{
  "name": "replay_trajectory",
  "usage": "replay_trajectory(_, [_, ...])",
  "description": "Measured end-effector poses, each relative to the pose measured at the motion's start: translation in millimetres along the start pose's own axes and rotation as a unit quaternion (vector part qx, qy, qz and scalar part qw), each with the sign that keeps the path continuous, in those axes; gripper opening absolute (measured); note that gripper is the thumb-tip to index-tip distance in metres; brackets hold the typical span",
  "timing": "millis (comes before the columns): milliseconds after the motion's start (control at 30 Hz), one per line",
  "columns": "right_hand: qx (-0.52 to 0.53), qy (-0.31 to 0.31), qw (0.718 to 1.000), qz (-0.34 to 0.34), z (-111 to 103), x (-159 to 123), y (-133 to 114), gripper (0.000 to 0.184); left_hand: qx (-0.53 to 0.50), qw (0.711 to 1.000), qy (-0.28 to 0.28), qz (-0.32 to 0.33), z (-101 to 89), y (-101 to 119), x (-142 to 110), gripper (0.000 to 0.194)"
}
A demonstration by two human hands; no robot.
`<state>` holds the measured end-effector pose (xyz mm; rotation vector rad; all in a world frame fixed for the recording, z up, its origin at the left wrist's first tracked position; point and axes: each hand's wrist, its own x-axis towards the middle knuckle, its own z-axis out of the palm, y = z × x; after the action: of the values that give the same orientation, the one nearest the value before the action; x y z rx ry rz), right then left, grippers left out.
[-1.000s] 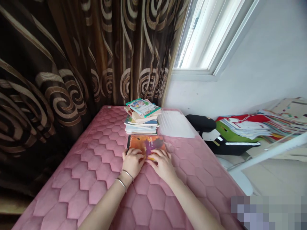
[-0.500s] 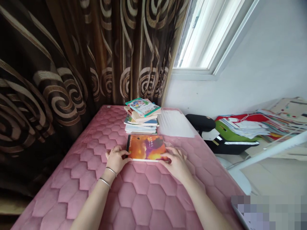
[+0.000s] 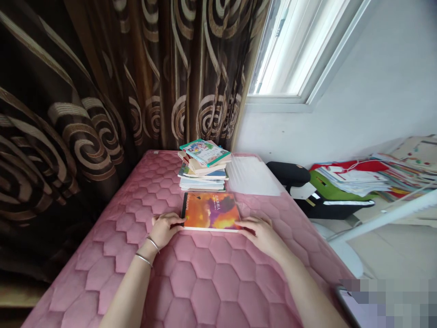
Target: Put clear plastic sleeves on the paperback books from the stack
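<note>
A book (image 3: 211, 211) with an orange and purple cover lies flat on the pink quilted mattress (image 3: 201, 291), its dark spine to the left. My left hand (image 3: 166, 228), with two bangles at the wrist, grips the near left corner between thumb and fingers. At the near right corner, my right hand (image 3: 261, 233) has its fingertips just at the edge, thumb and fingers apart. Right behind this book rises an uneven stack of books (image 3: 204, 177), topped by a green-edged book (image 3: 205, 152).
A patterned brown curtain (image 3: 92, 105) hangs along the left and back. White sheet material (image 3: 254, 175) lies right of the stack. Beyond the mattress are a black armrest (image 3: 288, 173), papers (image 3: 351, 180) on a green and black bin, and a white slanted bar (image 3: 392, 216).
My right hand has slid outward to the right, its fingers coming off the cover to the edge. My left hand has shifted slightly left. The book stays flat; the view has moved a little.
</note>
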<state>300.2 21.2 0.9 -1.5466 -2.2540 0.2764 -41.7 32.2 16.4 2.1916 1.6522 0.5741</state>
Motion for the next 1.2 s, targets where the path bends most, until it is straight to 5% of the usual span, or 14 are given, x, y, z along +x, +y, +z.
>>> replay_trajectory(467, [0.009,-0.02,1.0,-0.013,-1.7,-0.1,5.3,0.031,-0.103,0.995,0.002,0.02,2.7,-13.0,4.8,0.027])
replay_trajectory(933, [0.041,-0.031,0.999,0.013,1.9,-1.7,12.0,0.062,-0.097,0.995,-0.009,0.025,0.7,-14.5,4.1,0.033])
replay_trajectory(1200, [0.018,0.044,0.999,-0.014,2.5,0.0,-9.7,0.041,-0.026,0.998,0.044,0.021,4.8,-8.5,1.1,0.048])
